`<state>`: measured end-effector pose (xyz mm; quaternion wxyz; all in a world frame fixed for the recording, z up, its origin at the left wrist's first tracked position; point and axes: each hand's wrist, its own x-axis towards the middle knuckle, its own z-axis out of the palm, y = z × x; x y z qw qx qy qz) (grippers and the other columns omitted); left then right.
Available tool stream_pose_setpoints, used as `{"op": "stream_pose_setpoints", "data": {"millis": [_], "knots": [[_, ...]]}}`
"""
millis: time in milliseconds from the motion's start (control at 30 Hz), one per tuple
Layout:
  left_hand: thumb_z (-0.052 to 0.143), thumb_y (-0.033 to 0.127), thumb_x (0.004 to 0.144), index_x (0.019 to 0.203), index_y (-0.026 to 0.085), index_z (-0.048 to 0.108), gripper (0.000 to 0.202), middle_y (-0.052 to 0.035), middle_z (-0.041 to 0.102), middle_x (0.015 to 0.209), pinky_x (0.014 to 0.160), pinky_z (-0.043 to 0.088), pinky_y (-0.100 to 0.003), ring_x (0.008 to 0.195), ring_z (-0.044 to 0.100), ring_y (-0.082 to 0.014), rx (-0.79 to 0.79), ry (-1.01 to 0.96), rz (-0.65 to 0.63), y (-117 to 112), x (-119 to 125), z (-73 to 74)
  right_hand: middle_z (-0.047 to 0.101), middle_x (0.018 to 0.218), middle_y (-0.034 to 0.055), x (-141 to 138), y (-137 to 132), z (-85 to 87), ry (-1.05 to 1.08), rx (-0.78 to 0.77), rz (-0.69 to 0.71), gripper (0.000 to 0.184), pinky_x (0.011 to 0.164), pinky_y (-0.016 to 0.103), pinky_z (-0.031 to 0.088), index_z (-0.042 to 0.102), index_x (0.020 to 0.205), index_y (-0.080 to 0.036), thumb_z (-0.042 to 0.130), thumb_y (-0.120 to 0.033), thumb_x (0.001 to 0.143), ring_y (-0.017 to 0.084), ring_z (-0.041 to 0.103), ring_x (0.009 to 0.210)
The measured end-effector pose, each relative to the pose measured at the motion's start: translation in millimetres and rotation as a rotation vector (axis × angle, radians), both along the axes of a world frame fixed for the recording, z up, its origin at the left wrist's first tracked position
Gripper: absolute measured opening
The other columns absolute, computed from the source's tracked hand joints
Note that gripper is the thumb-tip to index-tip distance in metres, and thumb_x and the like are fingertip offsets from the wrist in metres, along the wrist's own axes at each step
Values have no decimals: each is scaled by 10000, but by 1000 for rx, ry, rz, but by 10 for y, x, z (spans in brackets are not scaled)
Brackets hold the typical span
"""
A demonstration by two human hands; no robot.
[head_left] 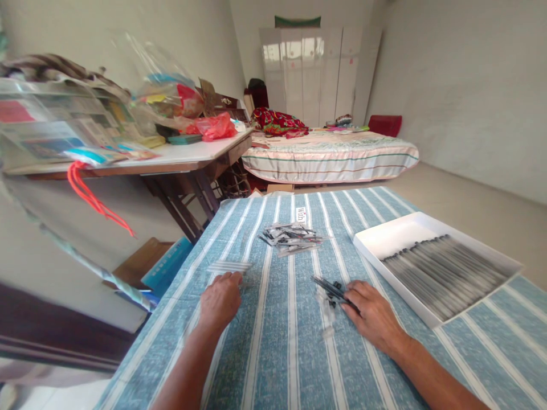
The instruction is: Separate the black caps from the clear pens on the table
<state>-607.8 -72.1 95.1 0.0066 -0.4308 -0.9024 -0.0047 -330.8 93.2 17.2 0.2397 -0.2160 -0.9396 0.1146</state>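
Left hand point(221, 299) lies lower left of centre, back up, curled beside clear tubes point(229, 266); cannot tell its grip. Right hand point(371, 312) angles inward, lower right of centre, holding dark pens point(329, 287).

I can read just one word, "With" point(301, 215), its dark letters running sideways on the blue-and-white striped cloth point(273, 353) near the centre of the frame; the mark after it escapes me. Pale lettering on the bright blue rectangular panel point(168, 266), lower left, is too blurred to read.
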Motion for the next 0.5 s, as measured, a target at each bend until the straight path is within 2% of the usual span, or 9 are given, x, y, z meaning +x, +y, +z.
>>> {"op": "stream_pose_setpoints", "data": {"millis": [100, 167, 267, 333, 433, 500], "knots": [[443, 207, 755, 889, 193, 596, 203, -61, 632, 862, 680, 398, -286, 850, 564, -219, 72, -50, -46, 59, 126, 62, 585, 931, 83, -5, 8, -2, 32, -34, 0, 121, 791, 361, 428, 598, 847, -182, 489, -228, 821, 227, 524, 903], [464, 249, 764, 863, 195, 592, 171, -24, 629, 798, 672, 401, -257, 774, 572, -177, 196, -234, -105, 114, 258, 113, 596, 901, 73, -23, 29, 10, 65, -89, -24, 140, 780, 341, 430, 596, 861, -184, 465, -225, 831, 211, 536, 871], [500, 281, 768, 762, 168, 582, 140, -7, 615, 707, 624, 409, -231, 652, 551, -131, 475, -849, -214, 201, 497, 144, 612, 860, 55, -86, 98, 57, 97, -192, -93, 180, 759, 312, 435, 602, 897, -189, 432, -211, 842, 192, 549, 837], [513, 286, 774, 714, 151, 563, 155, -23, 620, 695, 584, 420, -235, 587, 534, -115, 596, -1259, -225, 251, 647, 97, 620, 848, 45, -152, 163, 100, 73, -238, -103, 195, 756, 302, 437, 615, 903, -198, 433, -197, 834, 188, 552, 840], [546, 282, 761, 704, 147, 527, 147, -53, 636, 687, 482, 433, -244, 514, 532, -120, 659, -1681, -117, 302, 814, -71, 629, 860, 39, -261, 258, 139, 11, -267, -63, 213, 775, 297, 435, 640, 900, -204, 450, -168, 811, 188, 551, 869], [566, 281, 747, 718, 149, 520, 143, -58, 636, 651, 397, 406, -230, 454, 516, -121, 663, -1844, -34, 317, 881, -203, 630, 906, 47, -314, 299, 132, -2, -267, -45, 221, 802, 302, 431, 654, 904, -202, 461, -162, 802, 193, 543, 910]]}}
